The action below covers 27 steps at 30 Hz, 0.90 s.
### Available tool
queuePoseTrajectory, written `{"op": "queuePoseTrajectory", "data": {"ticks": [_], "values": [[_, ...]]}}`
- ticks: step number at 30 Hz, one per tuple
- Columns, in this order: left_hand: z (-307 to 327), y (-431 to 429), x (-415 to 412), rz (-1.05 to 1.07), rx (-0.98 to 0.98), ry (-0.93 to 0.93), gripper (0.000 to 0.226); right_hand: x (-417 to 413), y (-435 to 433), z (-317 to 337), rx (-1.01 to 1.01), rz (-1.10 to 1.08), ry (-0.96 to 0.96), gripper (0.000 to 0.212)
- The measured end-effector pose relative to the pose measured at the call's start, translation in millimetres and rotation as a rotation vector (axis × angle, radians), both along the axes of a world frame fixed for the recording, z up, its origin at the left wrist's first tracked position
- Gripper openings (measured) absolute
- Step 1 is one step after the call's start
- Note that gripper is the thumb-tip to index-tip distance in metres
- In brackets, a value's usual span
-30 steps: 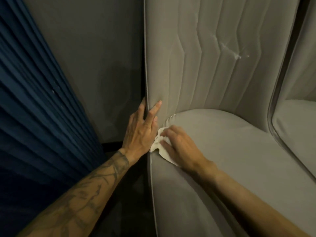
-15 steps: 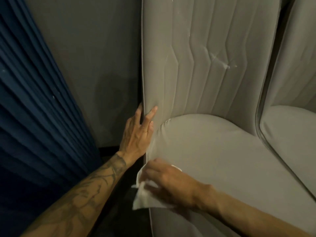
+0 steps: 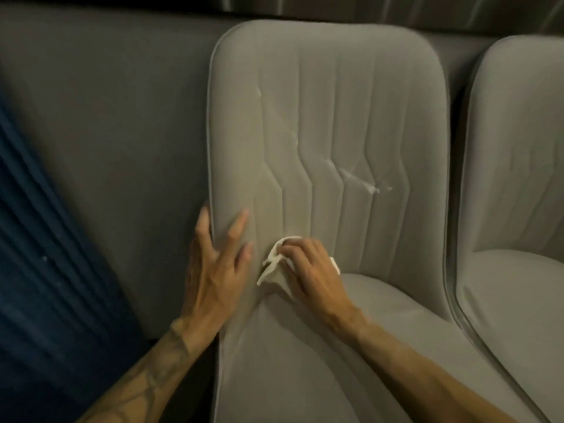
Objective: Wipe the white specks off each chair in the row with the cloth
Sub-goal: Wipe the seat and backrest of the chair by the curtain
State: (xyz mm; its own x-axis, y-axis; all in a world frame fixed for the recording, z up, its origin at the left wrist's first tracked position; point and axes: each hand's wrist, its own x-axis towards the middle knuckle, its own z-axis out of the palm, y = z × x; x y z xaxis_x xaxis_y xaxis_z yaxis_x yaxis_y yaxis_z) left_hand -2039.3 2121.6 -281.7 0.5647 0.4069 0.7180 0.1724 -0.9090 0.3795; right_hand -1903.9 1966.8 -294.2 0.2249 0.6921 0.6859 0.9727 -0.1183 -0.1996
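Moved: right hand (image 3: 311,270) grasping cloth (image 3: 271,267) back up at chair (image 3: 335,87) backrest base; left hand (image 3: 213,267) flat, bracing edge; white specks (image 3: 363,178) remain above

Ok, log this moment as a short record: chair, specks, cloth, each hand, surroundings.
target: grey upholstered chair with stitched backrest
marks: white streaky specks mid-backrest, not yet wiped
tool: white crumpled cloth low on the backrest's left side, just above the seat
right: right hand, grip curled on the cloth, pressing it to the backrest
left: left hand, fingers spread over the backrest's left edge
nearby: second grey chair on the right; blue pleated curtain on the left
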Motion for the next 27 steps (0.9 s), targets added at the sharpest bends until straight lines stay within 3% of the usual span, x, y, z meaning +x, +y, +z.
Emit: {"op": "queuePoseTrajectory", "data": {"ticks": [4, 12, 15, 18, 20, 25, 27], "values": [[60, 8, 41, 0.080, 0.116, -0.181, 0.056, 73, -25, 59, 0.202, -0.213, -0.129, 0.020], [158, 37, 85, 0.177, 0.298, -0.192, 0.053, 173, -30, 210, 0.366, -0.392, -0.384, 0.028], [162, 44, 89, 0.210, 0.342, -0.196, 0.053, 169, -31, 193, 0.343, -0.403, -0.382, 0.025], [159, 43, 90, 0.236, 0.361, -0.190, 0.053, 161, -52, 143, 0.150, -0.317, -0.481, 0.027], [159, 43, 90, 0.239, 0.367, -0.192, 0.053, 165, -63, 145, 0.079, -0.276, -0.519, 0.029], [157, 43, 91, 0.244, 0.386, -0.212, 0.054, 191, -29, 244, 0.342, -0.392, -0.445, 0.029], [158, 43, 91, 0.253, 0.388, -0.217, 0.054, 193, -16, 255, 0.413, -0.446, -0.388, 0.030]]}}
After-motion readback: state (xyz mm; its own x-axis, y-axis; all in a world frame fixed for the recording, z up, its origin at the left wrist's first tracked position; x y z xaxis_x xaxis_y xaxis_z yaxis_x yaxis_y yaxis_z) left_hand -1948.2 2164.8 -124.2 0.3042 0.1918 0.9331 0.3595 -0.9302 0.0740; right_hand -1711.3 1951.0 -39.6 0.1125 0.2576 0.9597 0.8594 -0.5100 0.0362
